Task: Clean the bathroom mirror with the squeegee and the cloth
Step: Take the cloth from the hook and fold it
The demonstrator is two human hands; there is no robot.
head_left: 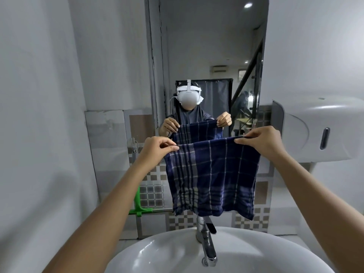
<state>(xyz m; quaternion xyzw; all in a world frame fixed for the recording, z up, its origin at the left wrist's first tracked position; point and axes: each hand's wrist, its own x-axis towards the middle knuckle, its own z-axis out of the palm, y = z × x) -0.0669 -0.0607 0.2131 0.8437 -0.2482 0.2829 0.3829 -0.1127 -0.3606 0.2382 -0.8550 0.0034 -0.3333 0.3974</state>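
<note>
A dark blue checked cloth (211, 178) hangs spread out in front of the mirror (206, 56). My left hand (157, 147) pinches its top left corner and my right hand (260, 139) pinches its top right corner. The cloth hangs down to just above the tap. A green squeegee (139, 205) leans against the tiled wall at the lower left, partly hidden behind my left forearm. The mirror reflects a person holding the same cloth.
A white sink (157, 251) with a chrome tap (205, 241) lies directly below the cloth. A white wall dispenser (319, 131) juts out at the right. Plain grey walls close in on both sides, and checked tiles run beneath the mirror.
</note>
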